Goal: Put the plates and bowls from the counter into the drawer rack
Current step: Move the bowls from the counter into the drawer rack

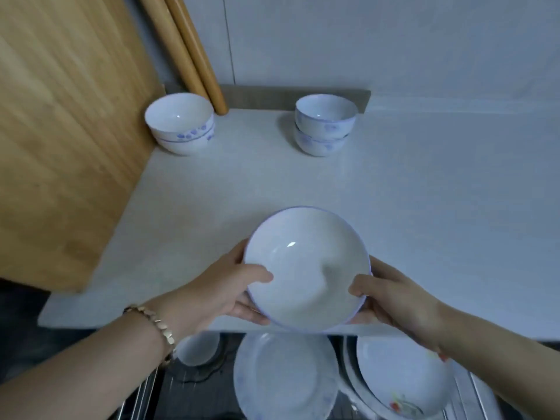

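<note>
From my distant seat I see both hands holding one shallow bowl [306, 268], white with a thin blue rim. It is above the front edge of the counter [424, 192], tilted a little toward the camera.

The left hand [224, 286] grips the bowl on its left side, the thumb lying on the inside and the fingers curled under. The right hand [394, 295] grips the right side in the same way, thumb over the rim. A gold bracelet [154, 322] is on the left wrist.

At the back of the counter stand two stacks of small bowls with blue flowers. The left stack [181, 124] is just beside a wooden board [66, 131] that leans at the left, and the right stack [324, 124] is well apart from it. Two wooden sticks [188, 50] lean against the wall behind the left stack.

Below the counter edge the drawer rack [142, 395] is open. In it I see a pale plate [285, 380], a dish with a red flower [400, 380] to its right, and a small white cup [198, 350] at the left, partly hidden by the left arm.
</note>
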Motion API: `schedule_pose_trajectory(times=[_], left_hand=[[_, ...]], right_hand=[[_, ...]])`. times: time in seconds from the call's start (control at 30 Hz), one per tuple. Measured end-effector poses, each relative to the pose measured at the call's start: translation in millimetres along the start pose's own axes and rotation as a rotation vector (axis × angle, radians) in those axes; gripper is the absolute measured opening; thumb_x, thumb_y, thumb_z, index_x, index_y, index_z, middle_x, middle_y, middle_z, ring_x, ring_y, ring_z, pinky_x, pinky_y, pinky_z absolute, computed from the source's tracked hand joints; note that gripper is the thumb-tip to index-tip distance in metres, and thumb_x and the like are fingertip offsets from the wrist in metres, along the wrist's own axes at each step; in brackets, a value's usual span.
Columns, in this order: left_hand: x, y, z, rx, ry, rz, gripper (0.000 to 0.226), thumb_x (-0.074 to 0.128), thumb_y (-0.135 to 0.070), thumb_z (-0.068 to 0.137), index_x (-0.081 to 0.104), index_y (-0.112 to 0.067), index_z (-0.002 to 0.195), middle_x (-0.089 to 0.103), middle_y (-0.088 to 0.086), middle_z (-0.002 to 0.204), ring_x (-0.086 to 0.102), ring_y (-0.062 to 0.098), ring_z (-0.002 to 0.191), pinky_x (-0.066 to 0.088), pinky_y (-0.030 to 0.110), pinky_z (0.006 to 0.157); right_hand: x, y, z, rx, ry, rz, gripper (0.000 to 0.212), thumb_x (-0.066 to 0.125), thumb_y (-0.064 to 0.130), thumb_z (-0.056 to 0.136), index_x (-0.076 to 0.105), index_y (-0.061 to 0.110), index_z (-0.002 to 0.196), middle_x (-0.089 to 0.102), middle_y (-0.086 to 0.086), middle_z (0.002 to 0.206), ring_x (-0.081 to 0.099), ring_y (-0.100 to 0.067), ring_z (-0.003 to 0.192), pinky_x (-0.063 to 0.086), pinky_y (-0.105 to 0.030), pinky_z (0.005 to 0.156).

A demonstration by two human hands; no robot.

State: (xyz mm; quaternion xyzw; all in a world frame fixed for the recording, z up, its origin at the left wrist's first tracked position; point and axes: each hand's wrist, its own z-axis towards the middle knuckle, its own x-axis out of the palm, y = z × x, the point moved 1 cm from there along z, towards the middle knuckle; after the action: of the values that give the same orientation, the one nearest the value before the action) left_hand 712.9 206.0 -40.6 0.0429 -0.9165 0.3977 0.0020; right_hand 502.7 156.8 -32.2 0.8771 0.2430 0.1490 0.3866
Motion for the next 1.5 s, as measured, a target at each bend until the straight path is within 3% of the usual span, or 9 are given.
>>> schedule_pose_trajectory(times=[0.13, 0.3, 0.43, 0.5, 0.63, 0.8, 1.07, 1.33, 1.5], left_hand=[[57.8, 59.2, -40.1, -0.014, -0.036, -0.013, 0.054, 0.043, 0.010, 0.082, 0.048, -0.035, 0.112, 0.061, -0.005, 0.100, 0.063, 0.016, 0.081, 0.055, 0.026, 0.047], [125.6, 149.6, -54.8, -0.157, -0.017, 0.044, 0.065, 0.039, 0.011, 0.082, 0.038, -0.041, 0.120, 0.054, -0.006, 0.104, 0.053, 0.020, 0.098, 0.056, 0.026, 0.047], [164.2, 205.4, -40.6, -0.295, 0.007, 0.078, 0.067, 0.038, 0.012, 0.083, 0.036, -0.034, 0.132, 0.053, 0.003, 0.111, 0.052, 0.020, 0.095, 0.054, 0.025, 0.044], [175.9, 229.3, -29.2, -0.359, -0.005, 0.062, 0.067, 0.036, 0.012, 0.084, 0.034, -0.029, 0.136, 0.048, 0.006, 0.117, 0.050, 0.029, 0.105, 0.057, 0.036, 0.055], [191.5, 268.7, -4.9, -0.459, -0.075, 0.136, 0.058, 0.036, 0.006, 0.088, 0.039, -0.025, 0.137, 0.050, 0.010, 0.126, 0.049, 0.037, 0.119, 0.056, 0.051, 0.077], [200.7, 297.8, 16.2, -0.455, -0.199, 0.279, 0.053, 0.037, 0.007, 0.087, 0.046, -0.017, 0.133, 0.055, 0.016, 0.128, 0.052, 0.036, 0.118, 0.053, 0.044, 0.083], [206.9, 314.2, 21.3, -0.481, -0.183, 0.376, 0.053, 0.036, 0.007, 0.089, 0.049, -0.019, 0.133, 0.056, 0.012, 0.129, 0.051, 0.031, 0.118, 0.047, 0.043, 0.100], [210.3, 312.7, 22.3, -0.379, -0.231, 0.594, 0.043, 0.046, -0.016, 0.095, 0.040, -0.015, 0.137, 0.059, 0.011, 0.126, 0.059, 0.028, 0.112, 0.051, 0.036, 0.090], [209.0, 307.5, 24.0, -0.353, -0.194, 0.654, 0.045, 0.032, 0.000, 0.094, 0.043, -0.013, 0.135, 0.059, 0.012, 0.121, 0.057, 0.024, 0.101, 0.045, 0.028, 0.079]], right_hand=[[-20.2, -56.0, -58.9, 0.093, -0.026, -0.117, 0.038, 0.049, -0.002, 0.084, 0.058, 0.029, 0.102, 0.072, -0.001, 0.078, 0.070, -0.017, 0.064, 0.062, -0.032, 0.069], [-43.6, -140.1, -95.0, 0.176, -0.138, -0.439, 0.021, 0.049, 0.013, 0.090, 0.063, 0.025, 0.100, 0.067, -0.015, 0.099, 0.064, -0.023, 0.082, 0.054, -0.033, 0.077], [-58.3, -202.7, -83.3, 0.238, -0.140, -0.720, 0.045, 0.042, 0.012, 0.092, 0.044, 0.021, 0.135, 0.062, -0.009, 0.125, 0.058, -0.026, 0.105, 0.036, -0.020, 0.074], [-62.7, -228.2, -72.0, 0.277, -0.123, -0.773, 0.054, 0.040, 0.005, 0.089, 0.038, 0.021, 0.140, 0.058, -0.009, 0.131, 0.055, -0.026, 0.115, 0.034, -0.018, 0.076], [-61.3, -268.7, -50.0, 0.384, -0.130, -0.797, 0.056, 0.039, -0.001, 0.087, 0.040, 0.019, 0.139, 0.057, -0.012, 0.131, 0.053, -0.031, 0.118, 0.043, -0.032, 0.096], [-55.6, -296.9, -34.6, 0.419, -0.235, -0.799, 0.058, 0.041, 0.001, 0.085, 0.042, 0.019, 0.140, 0.060, -0.014, 0.127, 0.055, -0.033, 0.117, 0.044, -0.037, 0.098], [-54.4, -310.2, -27.6, 0.513, -0.282, -1.012, 0.041, 0.049, 0.011, 0.087, 0.055, 0.018, 0.128, 0.047, -0.013, 0.130, 0.056, -0.031, 0.113, 0.045, -0.035, 0.097], [-64.4, -312.1, -10.5, 0.177, -0.194, -1.375, 0.036, 0.039, 0.017, 0.094, 0.047, 0.014, 0.130, 0.058, -0.007, 0.128, 0.043, -0.027, 0.123, 0.036, -0.033, 0.102], [-67.1, -307.5, -5.2, 0.193, -0.105, -1.396, 0.031, 0.041, 0.012, 0.095, 0.058, 0.014, 0.121, 0.064, -0.008, 0.118, 0.051, -0.027, 0.117, 0.039, -0.032, 0.098]])
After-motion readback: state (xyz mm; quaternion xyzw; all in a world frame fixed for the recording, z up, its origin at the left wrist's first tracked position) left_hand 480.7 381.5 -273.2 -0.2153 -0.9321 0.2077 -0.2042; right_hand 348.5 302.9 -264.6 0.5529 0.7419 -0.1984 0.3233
